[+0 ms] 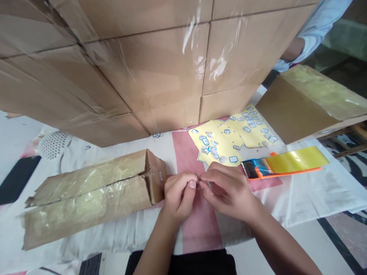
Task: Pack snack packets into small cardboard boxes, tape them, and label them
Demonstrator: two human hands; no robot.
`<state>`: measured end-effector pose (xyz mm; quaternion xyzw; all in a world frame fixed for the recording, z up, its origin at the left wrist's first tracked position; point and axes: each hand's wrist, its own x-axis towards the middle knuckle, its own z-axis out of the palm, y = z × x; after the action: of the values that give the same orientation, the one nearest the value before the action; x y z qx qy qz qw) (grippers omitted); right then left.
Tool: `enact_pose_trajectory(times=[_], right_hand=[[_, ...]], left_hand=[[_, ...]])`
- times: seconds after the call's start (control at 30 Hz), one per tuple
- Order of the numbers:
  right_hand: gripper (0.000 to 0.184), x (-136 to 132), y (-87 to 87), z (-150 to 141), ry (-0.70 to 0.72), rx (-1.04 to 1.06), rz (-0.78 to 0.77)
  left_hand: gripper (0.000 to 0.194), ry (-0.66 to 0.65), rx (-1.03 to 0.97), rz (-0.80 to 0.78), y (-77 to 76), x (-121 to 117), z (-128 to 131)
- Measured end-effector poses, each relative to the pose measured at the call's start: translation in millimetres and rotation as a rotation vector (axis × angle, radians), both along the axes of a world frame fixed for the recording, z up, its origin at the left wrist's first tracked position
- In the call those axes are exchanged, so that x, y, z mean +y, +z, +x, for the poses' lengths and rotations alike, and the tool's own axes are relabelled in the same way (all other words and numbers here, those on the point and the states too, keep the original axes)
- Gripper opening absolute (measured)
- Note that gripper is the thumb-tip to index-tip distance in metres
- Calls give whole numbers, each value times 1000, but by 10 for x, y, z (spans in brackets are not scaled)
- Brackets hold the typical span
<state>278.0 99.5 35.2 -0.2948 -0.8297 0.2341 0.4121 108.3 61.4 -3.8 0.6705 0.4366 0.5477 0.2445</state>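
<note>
My left hand (181,193) is closed in a pinch, its thumb against the curled forefinger. Right beside it, my right hand (229,189) pinches with thumb and forefinger, the fingertips of both hands nearly meeting. Between them shows a sliver of a small, thin, greyish piece (199,178), mostly hidden by the fingers, so its kind is unclear. Just beyond the hands lie yellow sheets (232,138), with several small silvery and blue-edged pieces scattered on them. To the right of my right hand lies a long yellow, blue and orange item (286,162), partly transparent.
Large taped cardboard boxes (160,72) form a wall behind the work area. A long taped carton (94,191) lies at left, near a dark phone-like slab (18,179). Another box (304,103) stands at right, near a person's sleeve (321,30). Cloth (197,233) covers the table.
</note>
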Motion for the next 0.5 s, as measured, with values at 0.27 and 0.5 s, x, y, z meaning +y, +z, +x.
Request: enact_pose_trajectory(times=[0.27, 0.5], right_hand=[[11, 2, -3, 9, 35, 38, -96], [10, 24, 31, 9, 66, 75, -175]], left_hand=[[15, -26, -34, -18, 8, -1, -1], [16, -36, -48, -20, 9, 7, -1]])
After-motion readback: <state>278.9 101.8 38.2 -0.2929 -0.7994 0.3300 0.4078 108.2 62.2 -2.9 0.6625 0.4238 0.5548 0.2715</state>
